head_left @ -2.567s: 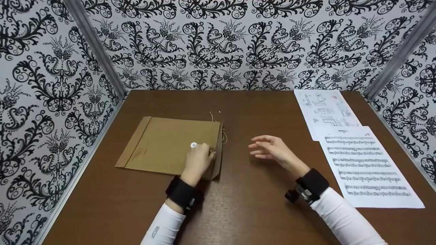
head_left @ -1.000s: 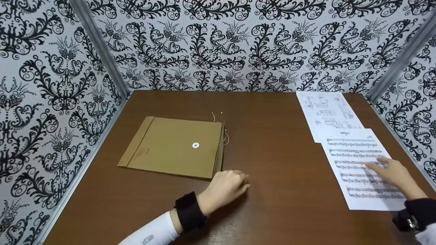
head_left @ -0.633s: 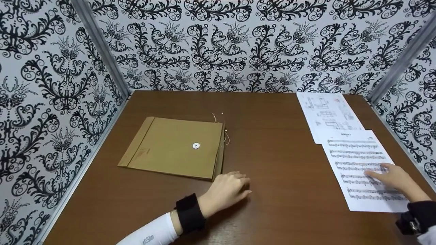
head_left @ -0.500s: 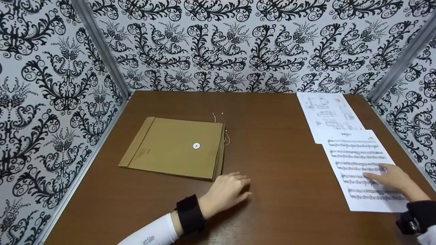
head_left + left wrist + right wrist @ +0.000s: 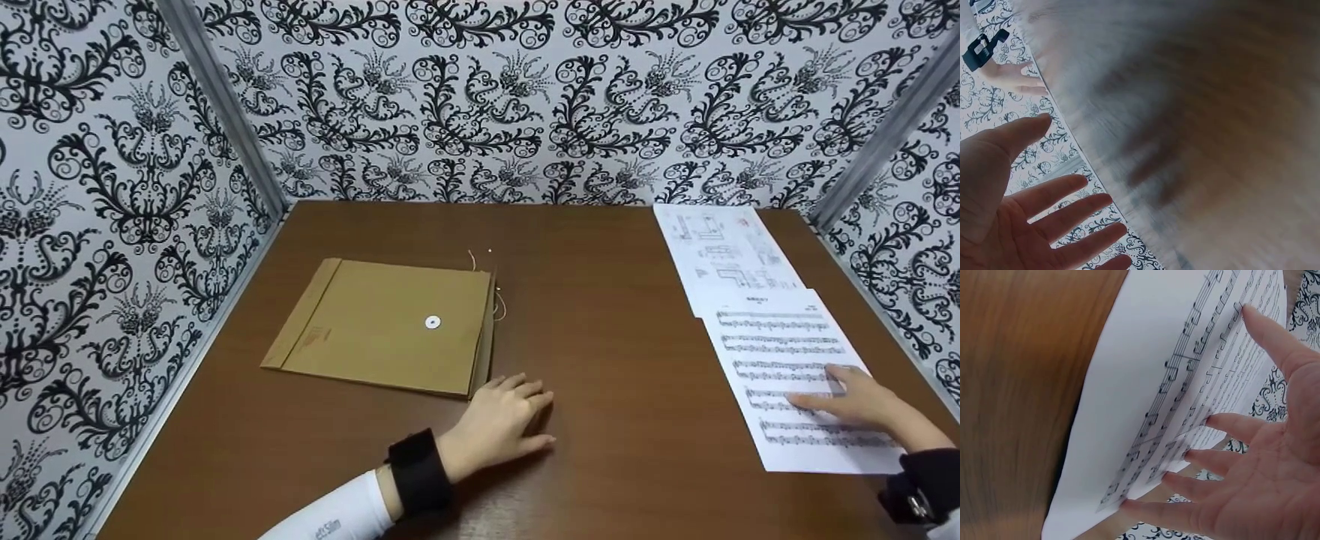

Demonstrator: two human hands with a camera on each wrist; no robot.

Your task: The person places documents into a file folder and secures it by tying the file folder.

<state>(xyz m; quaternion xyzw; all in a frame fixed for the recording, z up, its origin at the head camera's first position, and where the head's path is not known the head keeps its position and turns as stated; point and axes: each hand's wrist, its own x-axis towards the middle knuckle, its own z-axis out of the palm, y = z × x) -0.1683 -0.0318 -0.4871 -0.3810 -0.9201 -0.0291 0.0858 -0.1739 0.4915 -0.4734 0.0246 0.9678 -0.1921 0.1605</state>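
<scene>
A brown paper envelope (image 5: 386,325) with a white round fastener (image 5: 432,322) and a loose string (image 5: 496,300) lies left of the table's middle. My left hand (image 5: 501,421) rests flat on the brown table (image 5: 600,360), just off the envelope's near right corner, fingers straight and holding nothing (image 5: 1033,225). At the right, my right hand (image 5: 862,399) presses straight fingers on a sheet of music (image 5: 795,375). In the right wrist view its fingertips (image 5: 1185,455) lie on the music sheet (image 5: 1145,382).
A second white sheet with diagrams (image 5: 724,251) lies beyond the music sheet at the back right. Patterned black-and-white walls (image 5: 480,97) close in the table on three sides. Bare wood lies between the envelope and the sheets.
My left hand left the envelope and settled on the table near its corner. My right hand went to the music sheet, which has slid a little toward me and leftward.
</scene>
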